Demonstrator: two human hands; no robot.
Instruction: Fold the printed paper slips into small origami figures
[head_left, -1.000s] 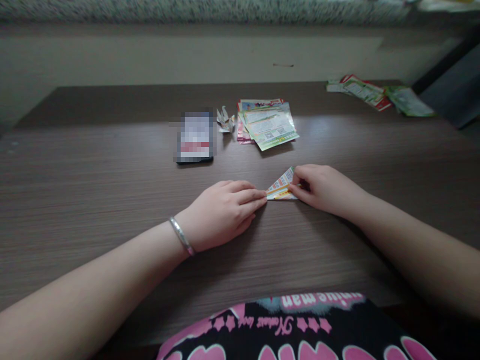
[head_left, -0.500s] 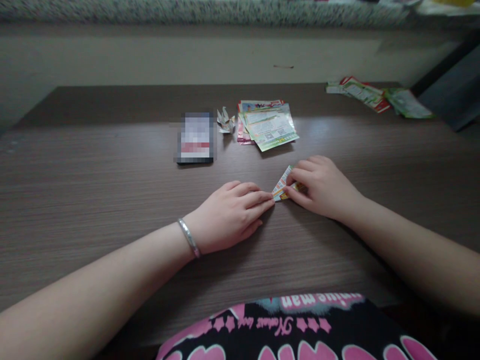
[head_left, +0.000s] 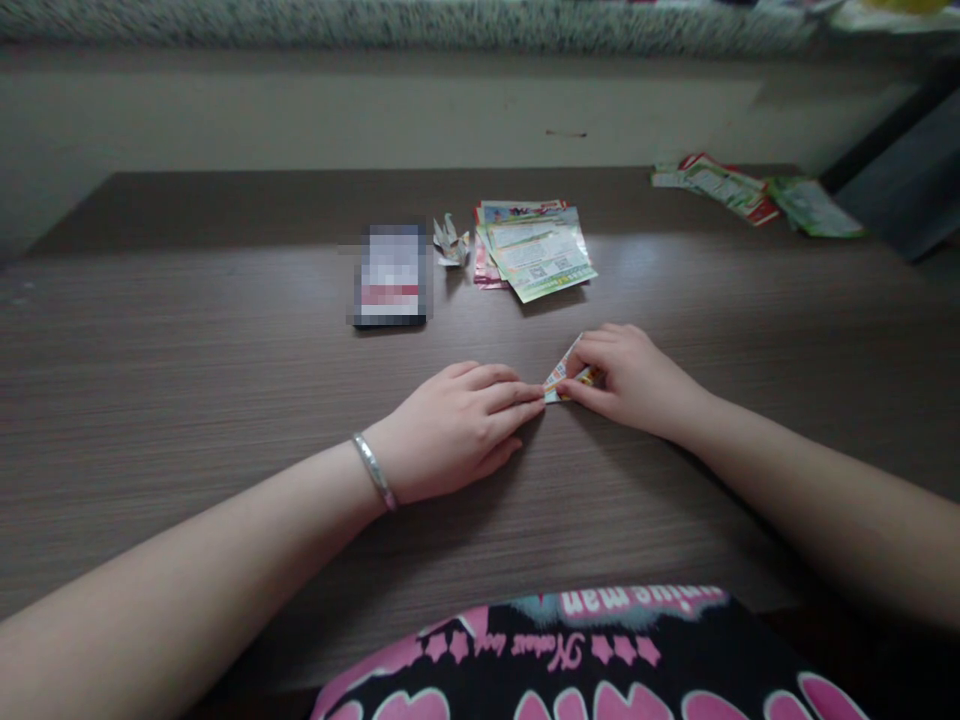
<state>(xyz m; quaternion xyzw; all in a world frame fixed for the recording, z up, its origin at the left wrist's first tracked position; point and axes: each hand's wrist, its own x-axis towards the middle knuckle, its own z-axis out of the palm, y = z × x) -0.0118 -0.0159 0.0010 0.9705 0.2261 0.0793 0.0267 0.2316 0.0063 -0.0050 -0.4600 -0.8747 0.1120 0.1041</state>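
A small folded paper (head_left: 562,373), printed in white, orange and yellow, lies on the table between my hands. Its pointed left corner is under or against the fingertips of my left hand (head_left: 469,430), which lies flat with the fingers stretched out and the thumb lower down, apart from the paper. From the other side my right hand (head_left: 634,380) pinches the paper between thumb and fingers, covering much of its right part. A silver bangle (head_left: 373,470) circles my left wrist.
Beyond my hands are a phone-like device (head_left: 391,275) with a blurred screen, a small folded paper figure (head_left: 451,242) and a stack of printed leaflets (head_left: 544,255). More leaflets (head_left: 750,195) lie at the table's far right. A wall (head_left: 337,110) stands behind the wooden table (head_left: 187,350).
My right hand has slid slightly left and down along the folded paper, its fingers nearer the left corner. My left hand has barely moved.
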